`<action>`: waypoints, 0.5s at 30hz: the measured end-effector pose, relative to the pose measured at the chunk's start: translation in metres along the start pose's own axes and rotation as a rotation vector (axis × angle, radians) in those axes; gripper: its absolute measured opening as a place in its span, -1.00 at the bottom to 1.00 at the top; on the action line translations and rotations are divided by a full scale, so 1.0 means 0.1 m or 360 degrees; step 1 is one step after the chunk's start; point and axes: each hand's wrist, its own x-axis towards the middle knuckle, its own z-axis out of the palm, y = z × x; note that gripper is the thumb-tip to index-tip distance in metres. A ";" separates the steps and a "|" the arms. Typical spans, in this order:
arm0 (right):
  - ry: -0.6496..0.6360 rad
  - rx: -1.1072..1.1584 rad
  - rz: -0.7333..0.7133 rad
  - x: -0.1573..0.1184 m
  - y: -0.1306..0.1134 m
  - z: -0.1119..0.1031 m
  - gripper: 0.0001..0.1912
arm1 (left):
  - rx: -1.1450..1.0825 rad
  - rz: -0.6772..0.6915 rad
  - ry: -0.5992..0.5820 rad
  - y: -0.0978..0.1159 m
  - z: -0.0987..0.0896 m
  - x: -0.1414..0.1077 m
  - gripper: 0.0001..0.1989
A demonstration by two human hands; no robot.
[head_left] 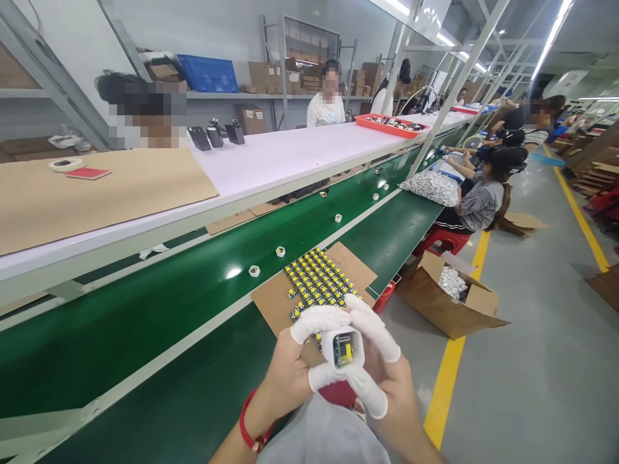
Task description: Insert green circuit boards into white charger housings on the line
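A white square housing (356,348) is held between both my hands, its opening facing the camera. Inside it sits a green circuit board with a yellow part (346,352). From the left, my left hand (300,361) grips it with white-covered fingertips. On the right side, my right hand (384,361) holds the same housing, its fingertips also covered in white. Just beyond the hands, rows of small boards with yellow parts (319,277) lie on a cardboard sheet (271,299).
White housings (254,271) sit on the green conveyor belt (193,290). A raised white shelf (271,154) runs behind it, with a red tray (391,125). Co-workers (483,193) sit at the right. An open carton (435,303) stands on the floor.
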 end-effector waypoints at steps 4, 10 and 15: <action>-0.0014 0.0480 0.0431 -0.05 0.09 0.09 -0.30 | 0.0117 0.0062 -0.0001 -0.10 0.00 -0.02 -0.58; -0.0131 0.0446 0.0532 0.06 0.00 0.06 -0.43 | 0.0297 0.0184 -0.0012 -0.09 0.02 -0.03 -0.58; -0.0084 0.0603 0.0690 0.13 -0.18 0.12 -0.51 | 0.0605 0.0398 0.0031 -0.04 -0.01 0.00 -0.66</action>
